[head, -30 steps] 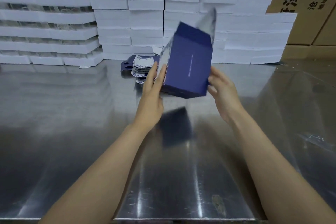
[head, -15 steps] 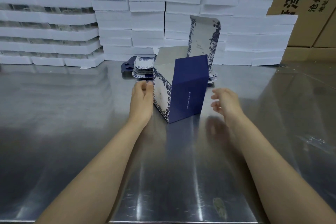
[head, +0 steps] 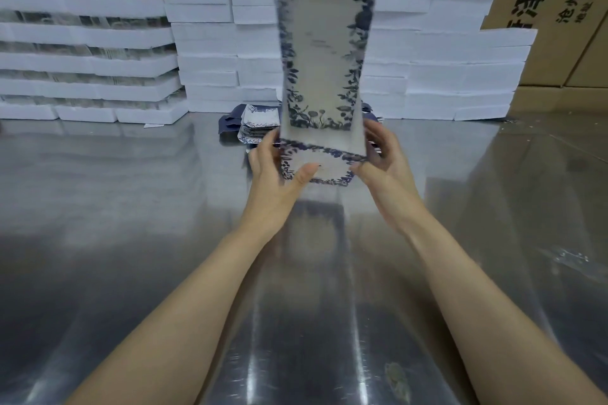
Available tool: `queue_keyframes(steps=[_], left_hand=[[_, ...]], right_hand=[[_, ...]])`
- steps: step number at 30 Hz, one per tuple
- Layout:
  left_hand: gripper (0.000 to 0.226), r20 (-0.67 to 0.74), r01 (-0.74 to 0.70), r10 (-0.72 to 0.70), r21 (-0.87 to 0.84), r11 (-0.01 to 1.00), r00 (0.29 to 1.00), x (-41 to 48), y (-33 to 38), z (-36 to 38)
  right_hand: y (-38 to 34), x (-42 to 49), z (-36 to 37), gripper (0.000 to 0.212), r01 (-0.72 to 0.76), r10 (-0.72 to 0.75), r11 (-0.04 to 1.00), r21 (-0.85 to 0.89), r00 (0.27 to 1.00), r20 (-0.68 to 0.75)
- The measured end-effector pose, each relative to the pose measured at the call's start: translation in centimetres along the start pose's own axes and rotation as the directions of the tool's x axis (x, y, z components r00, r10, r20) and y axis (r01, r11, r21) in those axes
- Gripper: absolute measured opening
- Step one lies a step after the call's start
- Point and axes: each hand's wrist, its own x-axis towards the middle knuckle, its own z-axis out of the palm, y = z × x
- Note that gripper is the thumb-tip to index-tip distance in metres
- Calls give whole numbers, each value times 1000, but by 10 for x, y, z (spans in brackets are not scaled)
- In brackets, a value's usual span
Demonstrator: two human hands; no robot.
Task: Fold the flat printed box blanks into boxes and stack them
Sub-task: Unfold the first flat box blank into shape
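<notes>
While pinching the box (head: 324, 76), likely light and crushable, at lower corners with left hand (head: 273, 174) and right hand (head: 385, 164), avoid squeezing panels.

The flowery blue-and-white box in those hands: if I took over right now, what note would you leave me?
Left hand: grips the blue-and-white floral cardboard box, thumb on its near end flap.
Right hand: grips the other side.
Done: box opened up, held above the shiny steel table; it is blurred, so flap closure is unclear.
Pile of flat printed blanks: on the table behind the box.
To do: finish this box, stack it, fold the rest.
</notes>
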Motion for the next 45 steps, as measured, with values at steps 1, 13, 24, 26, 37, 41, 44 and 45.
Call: queue_keyframes(steps=[1,13,24,26,37,41,44,45], left_hand=[[80,-45,26,-31,-106,994,999,0,2,1],[33,-351,160,-188,-109,981,917,4,1,-5],[20,-292,216,-383,-473,854,876,8,15,-7],[19,-278,220,-418,-538,814,865,9,14,-9],[46,-170,282,-293,-88,955,941,10,22,-13],[62,-44,385,-383,71,920,923,14,28,-21],[49,107,482,-479,3,876,871,17,30,-23],[43,139,494,-487,-16,870,862,18,31,-24]], right_hand=[[2,-1,0,64,22,-21,1000,-21,999,24],[4,-6,9,29,-145,143,985,-93,989,-33],[-5,5,0,16,-142,312,903,405,866,-391],[-5,6,-5,42,-128,356,843,523,861,-362],[-11,-2,6,58,-278,134,856,-435,933,-333],[-25,-3,5,32,-224,98,677,-701,971,-216],[-30,-7,13,31,-211,142,686,-697,978,-156],[-30,-10,14,30,-222,182,743,-631,975,-129]])
